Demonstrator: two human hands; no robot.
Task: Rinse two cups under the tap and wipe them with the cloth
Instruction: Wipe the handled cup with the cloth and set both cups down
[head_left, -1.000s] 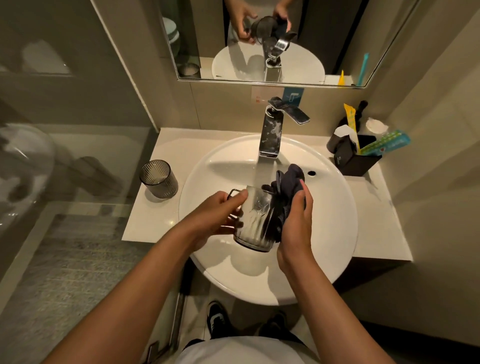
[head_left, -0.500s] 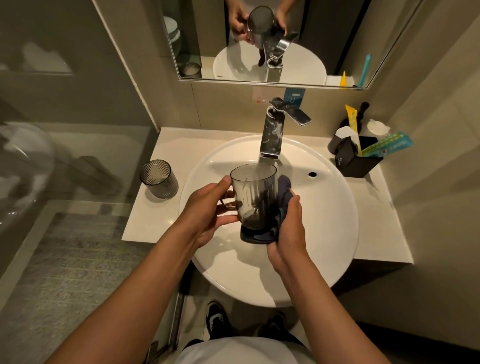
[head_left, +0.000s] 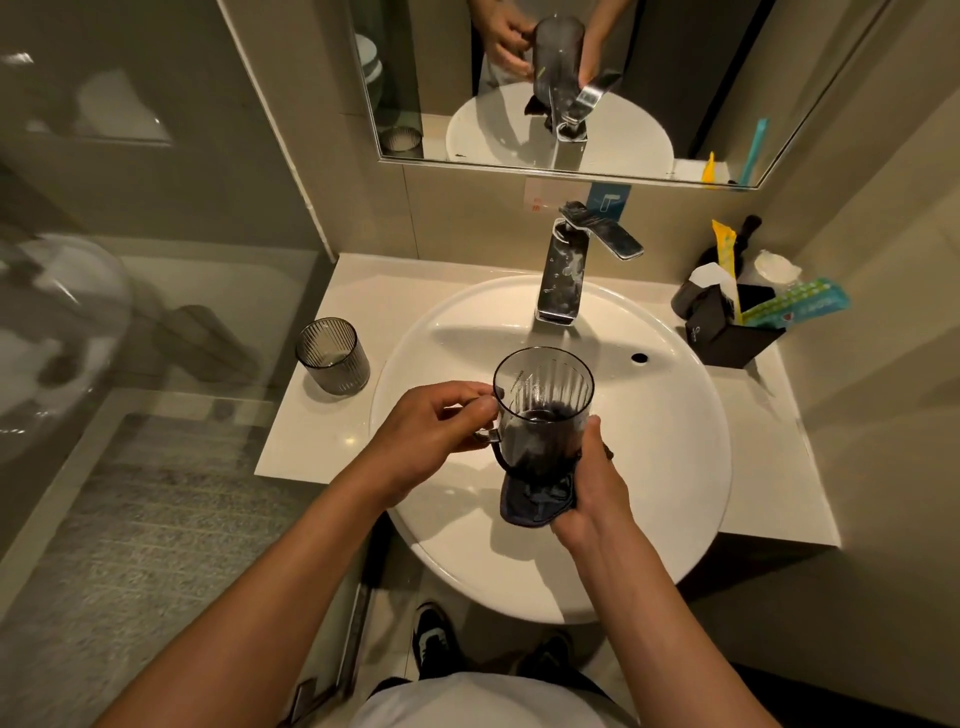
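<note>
The cup with a handle (head_left: 543, 405) was held upright over the white sink (head_left: 675, 441), just in front of the tap (head_left: 561, 280). The left hand (head_left: 426, 436) had its fingers curled round the handle, which was mostly hidden behind them. The right hand (head_left: 592, 488) gripped the dark cloth (head_left: 537, 501) and pressed it against the cup's bottom and side, so the base was hard to make out. A second later than the first picture, the cup had been turned from lying tipped over to standing straight, and the cloth had moved from the side down under it. The other cup (head_left: 332, 356) stayed on the counter (head_left: 311, 447) left of the sink. A black box (head_left: 727, 332) of small packets sat on the right.
</note>
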